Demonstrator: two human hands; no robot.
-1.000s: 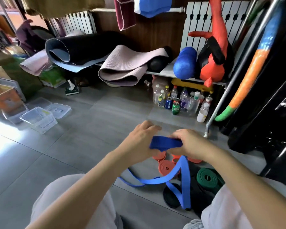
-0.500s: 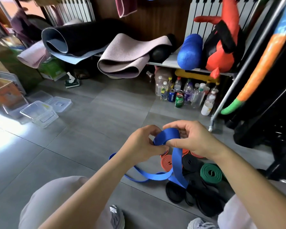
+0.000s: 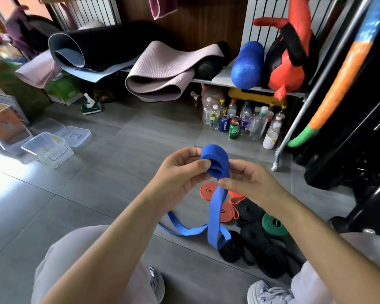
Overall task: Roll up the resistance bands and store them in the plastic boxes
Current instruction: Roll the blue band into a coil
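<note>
Above grey floor (image 3: 110, 194), left hand (image 3: 175, 175) and right hand (image 3: 253, 183) fingers (image 3: 196, 166) clamp the blue band roll (image 3: 216, 160)

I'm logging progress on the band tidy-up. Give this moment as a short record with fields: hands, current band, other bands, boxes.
left hand: grips the rolled end of the blue band
right hand: pinches the blue band below the roll
blue band: partly rolled, tail hanging to the floor
other bands: orange bands, black bands, green band, coiled on the floor
plastic boxes: clear, on the floor, far left

The blue band (image 3: 216, 207) runs out of sight behind the left forearm (image 3: 118, 238).
</note>
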